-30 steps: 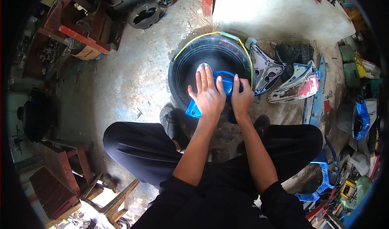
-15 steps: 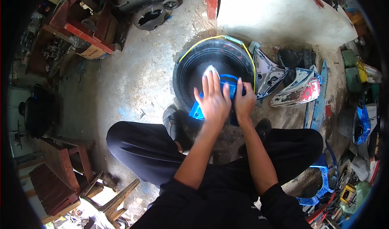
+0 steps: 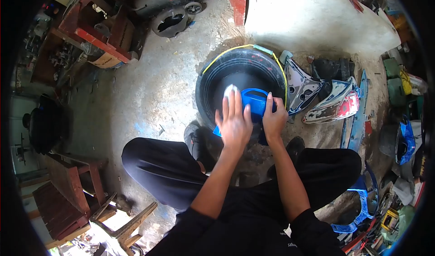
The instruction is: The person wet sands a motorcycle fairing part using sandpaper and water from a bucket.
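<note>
A blue plastic motorcycle panel (image 3: 255, 105) with a handle-like loop at its top edge lies over the near side of a black tub (image 3: 202, 97). My right hand (image 3: 274, 120) grips the panel's right edge, thumb up along it. My left hand (image 3: 234, 123) is pressed flat on the panel's left part, its fingers stretched and slightly blurred. A small white pad or folded sheet (image 3: 230, 89) pokes out beyond the left fingertips; most of it is hidden under them. The panel's lower left corner shows below the left hand.
Right of the tub lie a grey-and-white fairing (image 3: 299, 86), a sanded white-and-red fairing (image 3: 333, 104) and a long blue strip (image 3: 357, 113). A blue frame (image 3: 358, 210) lies at lower right. Wooden stools (image 3: 74, 183) stand at left, a red workbench (image 3: 97, 36) at upper left.
My left hand has slid left and toward me across the panel, with the white pad under its fingers. More of the blue panel shows between the hands. My right hand keeps its grip.
</note>
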